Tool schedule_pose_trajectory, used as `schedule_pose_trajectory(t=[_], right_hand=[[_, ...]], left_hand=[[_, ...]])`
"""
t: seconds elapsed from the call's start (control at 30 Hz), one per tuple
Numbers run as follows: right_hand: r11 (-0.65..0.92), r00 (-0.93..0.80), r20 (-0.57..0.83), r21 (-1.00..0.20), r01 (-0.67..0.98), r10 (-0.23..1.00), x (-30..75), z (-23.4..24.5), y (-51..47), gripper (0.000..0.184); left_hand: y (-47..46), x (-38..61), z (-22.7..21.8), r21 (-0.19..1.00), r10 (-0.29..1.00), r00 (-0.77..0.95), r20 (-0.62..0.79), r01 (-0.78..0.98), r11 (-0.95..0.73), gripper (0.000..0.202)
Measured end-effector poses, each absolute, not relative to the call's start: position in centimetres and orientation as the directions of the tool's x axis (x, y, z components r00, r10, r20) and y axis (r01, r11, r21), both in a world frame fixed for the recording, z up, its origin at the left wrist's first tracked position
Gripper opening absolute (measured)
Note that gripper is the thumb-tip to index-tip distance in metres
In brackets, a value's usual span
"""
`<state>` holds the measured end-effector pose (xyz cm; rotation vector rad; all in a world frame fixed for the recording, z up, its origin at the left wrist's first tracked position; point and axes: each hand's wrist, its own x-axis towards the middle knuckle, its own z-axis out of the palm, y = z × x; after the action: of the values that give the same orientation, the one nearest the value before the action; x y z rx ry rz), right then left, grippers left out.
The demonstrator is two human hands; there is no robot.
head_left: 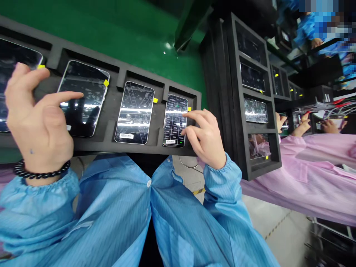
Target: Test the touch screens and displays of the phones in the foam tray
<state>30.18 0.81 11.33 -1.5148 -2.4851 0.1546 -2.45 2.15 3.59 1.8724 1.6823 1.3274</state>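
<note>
Several smartphones lie face up in the compartments of a black foam tray [111, 142] in front of me. My right hand [204, 135] is at the edge of the rightmost phone [175, 120], whose screen shows a grid of buttons; its fingers are apart and hold nothing. My left hand [41, 122] hovers over the left part of the tray, fingers spread, the index finger above a dark-screened phone [83, 100]. Between the hands lies a phone with a line pattern on its screen [135, 113]. Another phone [16, 59] is partly hidden behind my left hand.
The tray rests on a green tabletop [111, 33]. To the right stands a stack of black foam trays [244, 129], the top one holding phones. Beyond it sits a person in a pink smock [311, 159], hands busy at the bench.
</note>
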Motion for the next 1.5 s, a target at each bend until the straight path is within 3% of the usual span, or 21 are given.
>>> schedule_pose_trajectory(t=[0.13,0.47,0.83,1.5], right_hand=[[0.503,-0.472,0.188,-0.191,0.843,0.861,28.0,10.9,4.7,0.043],[0.474,-0.471,0.056,-0.094,0.875,0.88,24.9,8.0,10.1,0.044],[0.512,-0.513,-0.018,-0.041,0.858,0.858,24.3,8.4,9.3,0.042],[0.672,-0.681,-0.042,-0.13,0.729,0.731,21.6,9.2,4.8,0.041]], left_hand=[[2.3,-2.8,3.4,0.641,0.878,-0.06,0.475,0.707,-0.299,0.063],[2.2,-2.8,3.6,0.673,0.876,-0.051,0.479,0.663,-0.329,0.051],[2.3,-2.9,3.7,0.671,0.867,-0.058,0.494,0.659,-0.339,0.038],[2.5,-3.1,3.4,0.638,0.856,-0.039,0.516,0.684,-0.354,0.034]])
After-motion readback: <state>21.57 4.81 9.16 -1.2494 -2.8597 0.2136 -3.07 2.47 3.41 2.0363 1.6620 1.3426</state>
